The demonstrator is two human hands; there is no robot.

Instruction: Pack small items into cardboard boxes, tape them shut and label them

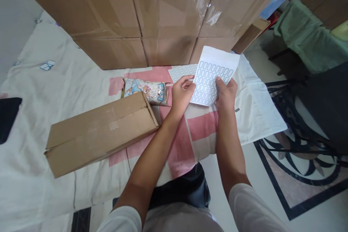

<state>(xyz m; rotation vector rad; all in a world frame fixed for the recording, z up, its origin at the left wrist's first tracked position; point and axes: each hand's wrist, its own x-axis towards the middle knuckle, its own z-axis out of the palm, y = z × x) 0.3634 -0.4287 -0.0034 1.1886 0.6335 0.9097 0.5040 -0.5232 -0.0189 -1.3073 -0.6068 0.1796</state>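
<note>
Two-handed, holding a tilted label sheet between left hand, closed on its left edge, and right hand, clamped on its lower right side.

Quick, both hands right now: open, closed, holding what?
Left hand: fingers curled at the left edge of the printed sheet; firm grip or not, cannot tell.
Right hand: closed, holding the sheet's right side, thumb on top.
</note>
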